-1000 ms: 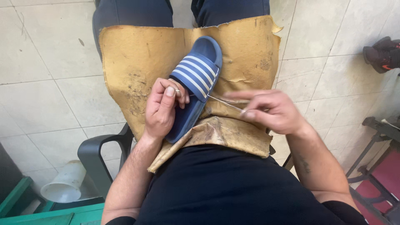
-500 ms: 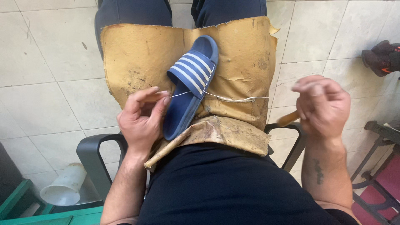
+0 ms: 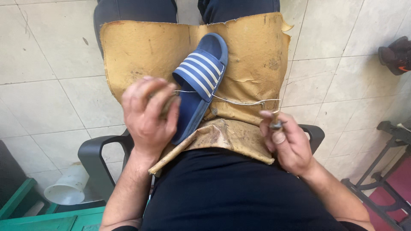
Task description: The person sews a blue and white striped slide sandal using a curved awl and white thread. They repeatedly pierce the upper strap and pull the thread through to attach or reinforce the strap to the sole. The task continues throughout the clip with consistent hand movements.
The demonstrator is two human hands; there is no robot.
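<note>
On the person's lap, over a worn tan leather sheet point(image 3: 141, 47), lies a blue slide sandal point(image 3: 195, 92) with white stripes across its strap. The toe end points away from the body and the heel end sits near the left hand point(image 3: 147, 115).

A moment ago the right hand point(image 3: 287, 143) was far out to the side and up high, with the thread point(image 3: 239, 102) pulled long. Now it has come back down, close to the lap — so the pull looks done and the stitch looks drawn snug, I think. The thread runs from the side of the strap over to the right hand, and it lies a little wavy, not tight.

The left hand has turned, too. Its grip is closed around something small by the sandal's edge, pressed against the sole; the thing inside is hidden, so I cannot tell what it is. The right hand's grip is pinched shut on a small dark tool point(image 3: 276, 125) where the thread ends.

The sandal's sole is dark blue and smooth. A black plastic chair point(image 3: 96, 154) holds the person up — grey floor tiles point(image 3: 38, 55) lie all around.
</note>
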